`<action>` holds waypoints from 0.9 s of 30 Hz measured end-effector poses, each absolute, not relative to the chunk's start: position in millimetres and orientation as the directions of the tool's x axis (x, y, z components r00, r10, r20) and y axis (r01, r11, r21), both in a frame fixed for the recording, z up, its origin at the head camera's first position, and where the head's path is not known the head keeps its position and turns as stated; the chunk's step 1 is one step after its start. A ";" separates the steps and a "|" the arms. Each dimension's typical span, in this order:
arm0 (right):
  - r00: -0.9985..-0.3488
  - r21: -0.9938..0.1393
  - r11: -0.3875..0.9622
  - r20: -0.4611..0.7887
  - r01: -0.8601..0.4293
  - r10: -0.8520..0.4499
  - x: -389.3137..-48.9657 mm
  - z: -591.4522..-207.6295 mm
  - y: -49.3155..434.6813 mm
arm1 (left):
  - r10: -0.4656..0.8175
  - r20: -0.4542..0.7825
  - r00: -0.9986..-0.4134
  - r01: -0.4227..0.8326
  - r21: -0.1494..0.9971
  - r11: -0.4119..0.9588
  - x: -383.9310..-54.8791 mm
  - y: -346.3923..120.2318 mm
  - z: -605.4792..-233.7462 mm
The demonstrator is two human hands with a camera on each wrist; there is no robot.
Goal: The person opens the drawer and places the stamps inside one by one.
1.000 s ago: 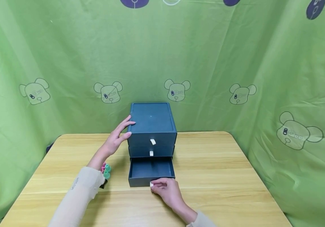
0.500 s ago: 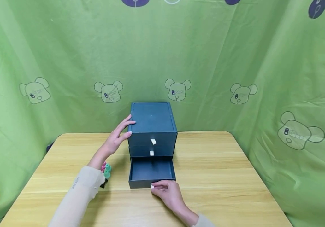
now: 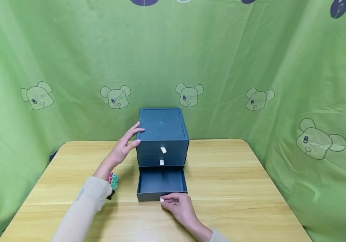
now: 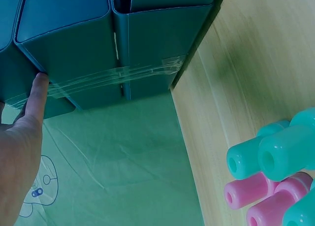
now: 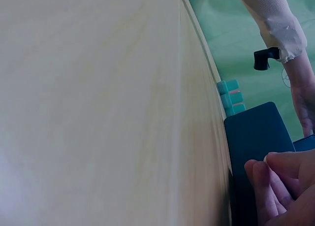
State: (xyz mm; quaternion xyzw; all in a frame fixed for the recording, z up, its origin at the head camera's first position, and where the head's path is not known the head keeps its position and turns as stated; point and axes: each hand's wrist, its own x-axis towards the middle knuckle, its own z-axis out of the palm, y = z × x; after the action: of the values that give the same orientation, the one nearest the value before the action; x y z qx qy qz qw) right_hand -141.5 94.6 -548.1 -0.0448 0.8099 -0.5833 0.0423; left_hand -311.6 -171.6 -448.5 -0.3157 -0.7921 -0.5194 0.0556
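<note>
A dark blue drawer box (image 3: 162,125) stands towards the back of the table, two upper drawers closed, each with a small white pull tab. Its bottom drawer (image 3: 161,181) is pulled out, and nothing shows inside. My right hand (image 3: 179,206) pinches the white tab (image 3: 162,199) of that drawer between thumb and fingers. Against the box's upper left side rests my left hand (image 3: 123,148), fingers fairly straight, fingertips over the top edge. In the left wrist view a finger (image 4: 37,95) touches the box's side (image 4: 78,63), which has clear tape across it.
Teal peg-like pieces (image 3: 114,181) and pink ones (image 4: 248,190) stand on the wooden table (image 3: 227,195), left of the drawer box and beside the left forearm. A green curtain (image 3: 215,50) with bear-head prints hangs behind and at both sides.
The bottom drawer has come slightly further out towards me, with my right hand still on its tab. My left hand stays at the box's side.
</note>
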 end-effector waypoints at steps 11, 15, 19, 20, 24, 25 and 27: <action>-0.989 -0.960 0.280 -0.017 -0.026 -0.149 -141.9 -547.0 98.1 | 0.437 0.420 -0.795 0.563 0.779 0.275 -312.8 -169.6 -448.4; -0.988 -0.966 0.257 -0.021 -0.020 -0.156 -141.3 -546.3 99.0 | 0.422 0.413 -0.807 0.550 0.787 0.279 -310.4 -167.2 -449.9; -0.987 -0.967 0.255 -0.022 -0.020 -0.159 -141.4 -547.9 99.4 | 0.384 0.417 -0.824 0.534 0.798 0.279 -303.3 -165.0 -455.1; -0.987 -0.966 0.259 -0.024 -0.018 -0.158 -141.7 -548.3 99.4 | 0.373 0.421 -0.827 0.532 0.800 0.276 -300.9 -164.8 -457.0; -0.987 -0.960 0.280 -0.029 -0.018 -0.160 -142.9 -550.4 99.0 | 0.334 0.431 -0.838 0.522 0.810 0.266 -286.6 -165.9 -464.1; -0.986 -0.958 0.286 -0.030 -0.018 -0.162 -143.1 -550.6 99.0 | 0.327 0.430 -0.841 0.519 0.812 0.266 -282.2 -166.9 -465.8; -0.986 -0.956 0.294 -0.028 -0.022 -0.166 -143.9 -550.7 99.2 | 0.313 0.429 -0.847 0.514 0.812 0.278 -273.1 -169.6 -468.2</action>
State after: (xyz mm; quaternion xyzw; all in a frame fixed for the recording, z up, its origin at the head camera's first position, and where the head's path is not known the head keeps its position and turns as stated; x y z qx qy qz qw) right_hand -143.9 99.2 -550.7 -0.0586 0.8021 -0.5912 0.0607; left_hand -273.1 -169.6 -468.2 -0.2601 -0.7940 -0.5416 0.0928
